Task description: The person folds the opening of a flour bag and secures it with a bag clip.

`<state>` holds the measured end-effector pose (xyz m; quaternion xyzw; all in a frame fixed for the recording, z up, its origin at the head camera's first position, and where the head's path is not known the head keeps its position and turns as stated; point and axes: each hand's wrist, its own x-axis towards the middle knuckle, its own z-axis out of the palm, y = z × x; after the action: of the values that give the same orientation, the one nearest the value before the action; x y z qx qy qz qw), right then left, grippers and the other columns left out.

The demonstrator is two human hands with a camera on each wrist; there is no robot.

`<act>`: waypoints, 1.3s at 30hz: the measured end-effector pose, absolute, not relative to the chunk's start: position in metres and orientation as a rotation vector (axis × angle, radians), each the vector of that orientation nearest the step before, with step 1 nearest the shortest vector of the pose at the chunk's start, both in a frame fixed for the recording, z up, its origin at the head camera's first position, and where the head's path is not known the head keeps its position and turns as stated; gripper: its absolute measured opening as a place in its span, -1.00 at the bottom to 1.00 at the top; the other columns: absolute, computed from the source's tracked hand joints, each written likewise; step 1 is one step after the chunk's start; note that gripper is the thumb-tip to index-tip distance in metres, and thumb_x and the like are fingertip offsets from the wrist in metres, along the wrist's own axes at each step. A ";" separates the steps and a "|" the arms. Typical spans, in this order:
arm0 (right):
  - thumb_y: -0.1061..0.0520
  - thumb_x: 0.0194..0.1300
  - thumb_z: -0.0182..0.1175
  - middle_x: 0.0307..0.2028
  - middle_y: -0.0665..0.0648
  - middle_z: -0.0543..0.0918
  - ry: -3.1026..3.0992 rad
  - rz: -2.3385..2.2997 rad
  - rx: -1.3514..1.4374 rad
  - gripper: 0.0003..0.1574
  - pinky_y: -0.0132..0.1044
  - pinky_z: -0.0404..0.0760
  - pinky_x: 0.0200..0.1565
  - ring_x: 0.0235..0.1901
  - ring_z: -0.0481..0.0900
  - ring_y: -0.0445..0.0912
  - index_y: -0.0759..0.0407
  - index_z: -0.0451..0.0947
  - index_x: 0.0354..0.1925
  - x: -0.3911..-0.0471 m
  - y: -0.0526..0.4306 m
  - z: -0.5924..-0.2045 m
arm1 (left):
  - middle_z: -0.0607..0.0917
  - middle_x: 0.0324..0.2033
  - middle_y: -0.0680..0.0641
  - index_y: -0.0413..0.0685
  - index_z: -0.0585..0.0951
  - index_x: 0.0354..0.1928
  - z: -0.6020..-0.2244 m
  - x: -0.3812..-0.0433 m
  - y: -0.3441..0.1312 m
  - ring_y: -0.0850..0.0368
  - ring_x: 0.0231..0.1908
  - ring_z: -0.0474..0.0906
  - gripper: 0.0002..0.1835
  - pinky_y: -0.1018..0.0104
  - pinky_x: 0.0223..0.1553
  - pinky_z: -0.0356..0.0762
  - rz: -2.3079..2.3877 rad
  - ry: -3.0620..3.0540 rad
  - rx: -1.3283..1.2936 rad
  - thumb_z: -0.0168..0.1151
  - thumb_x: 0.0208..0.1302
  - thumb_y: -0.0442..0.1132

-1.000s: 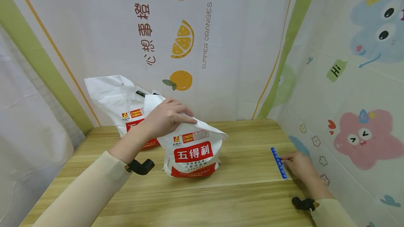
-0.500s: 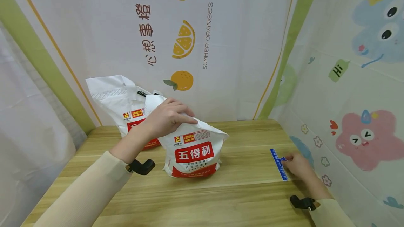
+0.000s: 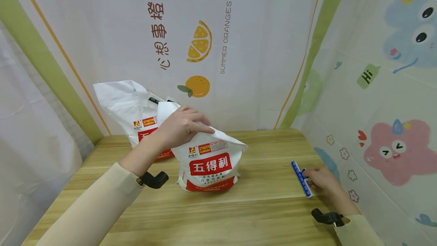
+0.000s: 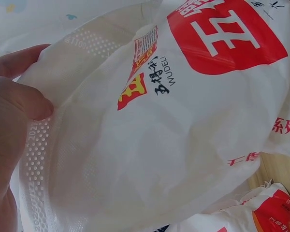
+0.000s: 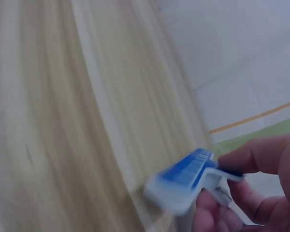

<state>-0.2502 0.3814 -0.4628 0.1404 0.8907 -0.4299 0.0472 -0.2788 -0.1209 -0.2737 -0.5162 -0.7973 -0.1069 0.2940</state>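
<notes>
My left hand (image 3: 184, 125) pinches the folded top of a white flour bag (image 3: 209, 167) with red print, which stands upright on the table. In the left wrist view the thumb (image 4: 36, 104) presses on the bag's perforated top edge, with the other fingers partly behind the bag. At the table's right side my right hand (image 3: 321, 179) pinches a blue and white bag sealing clip (image 3: 301, 179) by its lever. The right wrist view shows the clip (image 5: 183, 176) tilted and blurred between thumb and fingers.
A second white flour bag (image 3: 121, 101) stands behind and left of the first, partly hidden by it and my left arm. On its upper part is a dark strip (image 3: 153, 100). Printed curtains border the wooden table (image 3: 266, 215) at the back and both sides.
The sealing clip has tipped from lying flat to tilted in my right hand, shifting slightly. My left hand and the flour bags look the same.
</notes>
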 end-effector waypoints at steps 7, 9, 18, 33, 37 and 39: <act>0.11 0.39 0.18 -0.28 0.20 0.66 2.670 -1.479 0.503 -0.23 -0.31 0.68 -0.39 -0.44 0.65 -0.14 0.61 0.22 0.34 -0.252 0.374 -0.456 | 0.79 -0.18 0.05 0.17 0.83 -0.10 -0.273 -0.278 -0.120 0.05 -0.09 0.69 -0.69 0.09 0.07 0.50 -0.282 -2.127 -1.370 0.50 0.15 -0.37; 0.09 0.39 0.19 -0.22 0.23 0.67 2.665 -1.509 0.518 -0.16 -0.30 0.70 -0.36 -0.42 0.68 -0.14 0.59 0.15 0.39 -0.252 0.372 -0.451 | 0.79 -0.18 0.05 0.17 0.83 -0.10 -0.273 -0.278 -0.120 0.05 -0.08 0.69 -0.70 0.09 0.08 0.50 -0.286 -2.129 -1.371 0.50 0.15 -0.37; 0.07 0.42 0.24 0.12 0.42 0.64 2.681 -1.587 0.432 -0.21 -0.21 0.74 -0.06 -0.09 0.76 0.01 0.53 0.27 0.39 -0.246 0.362 -0.436 | 0.79 -0.18 0.05 0.15 0.83 -0.10 -0.275 -0.280 -0.121 0.05 -0.07 0.69 -0.70 0.08 0.09 0.50 -0.307 -2.127 -1.374 0.49 0.16 -0.38; 0.06 0.41 0.31 -0.13 0.05 0.64 2.727 -1.872 0.313 -0.33 -0.37 0.70 -0.04 -0.22 0.71 -0.26 0.45 0.39 0.28 -0.239 0.340 -0.405 | 0.80 -0.19 0.06 0.14 0.84 -0.11 -0.273 -0.277 -0.121 0.05 -0.09 0.69 -0.69 0.07 0.07 0.51 -0.305 -2.123 -1.361 0.51 0.12 -0.39; -0.13 0.36 0.35 -0.20 -0.07 0.68 2.836 -1.835 0.333 -0.28 -0.45 0.69 -0.12 -0.24 0.68 -0.32 0.35 0.50 0.23 -0.235 0.334 -0.397 | 0.80 -0.19 0.05 0.14 0.83 -0.11 -0.273 -0.277 -0.121 0.04 -0.09 0.69 -0.68 0.06 0.07 0.51 -0.306 -2.125 -1.356 0.54 0.10 -0.38; -0.26 0.31 0.34 -0.19 -0.08 0.70 2.895 -1.782 0.363 -0.20 -0.50 0.63 -0.17 -0.24 0.64 -0.35 0.28 0.52 0.24 -0.233 0.331 -0.393 | 0.80 -0.19 0.04 0.14 0.83 -0.10 -0.274 -0.277 -0.121 0.04 -0.09 0.69 -0.67 0.06 0.07 0.51 -0.306 -2.127 -1.354 0.55 0.09 -0.37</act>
<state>-0.2327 0.3311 -0.3927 0.1052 0.8387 -0.5162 -0.1380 -0.2771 -0.1211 -0.2736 -0.5092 -0.7999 -0.1151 0.2961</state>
